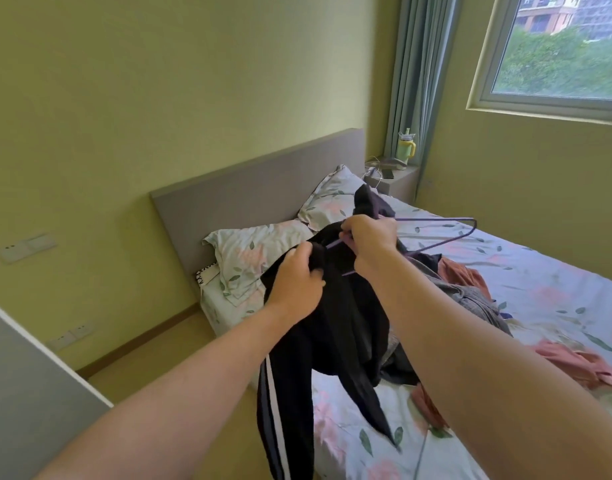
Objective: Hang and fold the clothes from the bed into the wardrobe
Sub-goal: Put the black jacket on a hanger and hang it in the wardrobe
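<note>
Head view, left hand [296,278]: the arm is stretched forward with the back of the hand toward the camera. The fingers are curled round a fistful of the black garment [339,323] at its top edge.
Head view, right hand [370,240]: it sits just beyond and right of the left hand, close beside it, with the wrist bent. Its fingers pinch the purple hanger [436,220] where the wire meets the cloth.
Black garment: it is held up by the left hand over the near side of the bed [540,271]. It droops below the left hand with its long axis near vertical, and 2 white stripes run down the lowest part.
Purple hanger: it is thin wire with its long axis close to level. One end is at the cloth by the left hand, and the far corner points out right of the right hand.
Pile: a grey garment [471,299] and a pink garment [574,362] lie on the sheet, right of the right forearm.
Pillows [249,251]: 2 lie beyond the hands, against the grey headboard [263,188].
</note>
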`<act>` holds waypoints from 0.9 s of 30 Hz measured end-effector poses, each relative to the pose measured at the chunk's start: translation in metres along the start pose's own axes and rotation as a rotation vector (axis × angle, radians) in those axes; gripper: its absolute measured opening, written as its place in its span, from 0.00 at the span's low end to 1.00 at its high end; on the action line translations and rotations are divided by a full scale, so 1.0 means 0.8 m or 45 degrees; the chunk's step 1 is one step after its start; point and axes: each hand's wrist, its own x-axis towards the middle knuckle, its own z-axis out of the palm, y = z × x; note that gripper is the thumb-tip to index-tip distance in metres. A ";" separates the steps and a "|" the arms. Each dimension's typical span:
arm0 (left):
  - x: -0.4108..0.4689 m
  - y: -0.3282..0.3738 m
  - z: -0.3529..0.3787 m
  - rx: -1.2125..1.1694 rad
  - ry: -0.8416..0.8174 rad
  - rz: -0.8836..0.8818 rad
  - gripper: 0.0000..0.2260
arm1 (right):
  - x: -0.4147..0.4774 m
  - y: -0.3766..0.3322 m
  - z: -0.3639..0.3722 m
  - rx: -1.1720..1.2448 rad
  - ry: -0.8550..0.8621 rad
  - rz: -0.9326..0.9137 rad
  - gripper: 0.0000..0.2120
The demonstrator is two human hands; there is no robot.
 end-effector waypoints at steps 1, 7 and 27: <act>0.007 0.001 -0.008 -0.020 0.047 -0.019 0.08 | -0.002 -0.003 -0.003 -0.080 -0.096 -0.009 0.19; 0.048 0.002 -0.054 -0.499 0.279 -0.263 0.10 | 0.006 -0.008 -0.022 -0.550 -0.257 -0.173 0.26; 0.062 0.001 -0.106 -0.214 0.469 -0.038 0.06 | 0.034 0.037 -0.060 -1.476 -0.256 -0.867 0.13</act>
